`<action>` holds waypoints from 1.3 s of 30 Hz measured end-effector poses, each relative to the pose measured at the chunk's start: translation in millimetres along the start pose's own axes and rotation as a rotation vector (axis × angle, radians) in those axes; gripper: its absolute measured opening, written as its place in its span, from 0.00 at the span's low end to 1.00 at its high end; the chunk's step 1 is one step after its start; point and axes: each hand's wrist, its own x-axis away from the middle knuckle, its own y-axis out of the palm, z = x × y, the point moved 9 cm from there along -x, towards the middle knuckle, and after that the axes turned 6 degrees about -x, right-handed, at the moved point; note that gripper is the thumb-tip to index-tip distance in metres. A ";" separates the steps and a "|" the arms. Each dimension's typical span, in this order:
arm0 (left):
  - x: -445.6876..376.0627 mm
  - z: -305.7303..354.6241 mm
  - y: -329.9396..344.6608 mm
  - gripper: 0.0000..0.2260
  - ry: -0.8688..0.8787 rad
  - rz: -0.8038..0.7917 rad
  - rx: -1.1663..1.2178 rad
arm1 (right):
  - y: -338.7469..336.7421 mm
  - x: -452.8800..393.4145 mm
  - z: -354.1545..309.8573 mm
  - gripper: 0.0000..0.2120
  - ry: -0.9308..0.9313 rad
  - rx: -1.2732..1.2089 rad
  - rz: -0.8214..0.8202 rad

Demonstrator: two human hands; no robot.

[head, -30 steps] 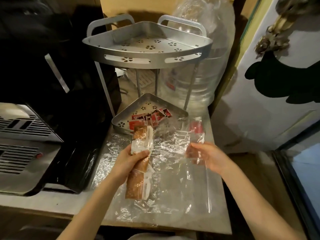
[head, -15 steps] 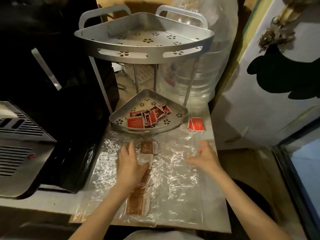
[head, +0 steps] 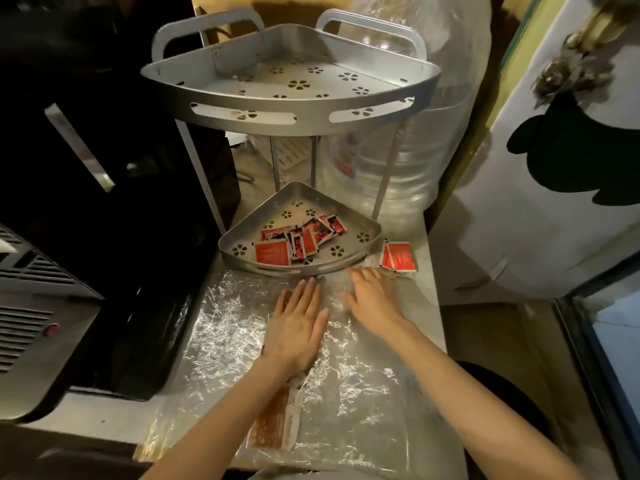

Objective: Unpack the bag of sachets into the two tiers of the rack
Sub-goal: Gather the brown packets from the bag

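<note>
A grey metal corner rack stands at the back of the counter. Its upper tier (head: 291,109) holds nothing; its lower tier (head: 367,249) holds several red sachets (head: 298,239). Two more red sachets (head: 398,257) lie on the counter just right of the lower tier. A crinkled clear plastic bag (head: 225,327) lies flat on the counter. My left hand (head: 298,323) presses flat on it with straight fingers. Brown and white sachets (head: 273,424) show under my left forearm. My right hand (head: 374,299) rests flat on the bag, fingertips near the loose red sachets.
A black appliance (head: 114,209) and a grey vented machine (head: 31,306) crowd the left side. A large clear water bottle (head: 415,161) wrapped in plastic stands behind the rack. A white fridge door (head: 554,188) is on the right. The counter edge drops off beside my right forearm.
My left hand has laid the brown sachets down and now lies flat on the bag. My right hand let go of the bag and moved forward. The bag is spread flat.
</note>
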 end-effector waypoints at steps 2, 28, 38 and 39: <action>-0.1 0.1 0.8 0.30 -0.004 -0.017 0.007 | 0.0 -1.4 2.4 0.19 0.003 -0.059 0.039; -1.4 -1.0 0.9 0.35 0.021 -0.002 0.034 | -44.0 51.3 104.5 0.10 0.351 -1.056 0.380; 26.6 7.3 -56.0 0.22 0.129 0.324 0.341 | -24.3 69.9 105.4 0.03 0.438 -1.241 0.362; 35.9 17.6 -58.8 0.22 0.179 0.315 0.300 | -23.7 71.0 103.4 0.04 0.437 -1.259 0.360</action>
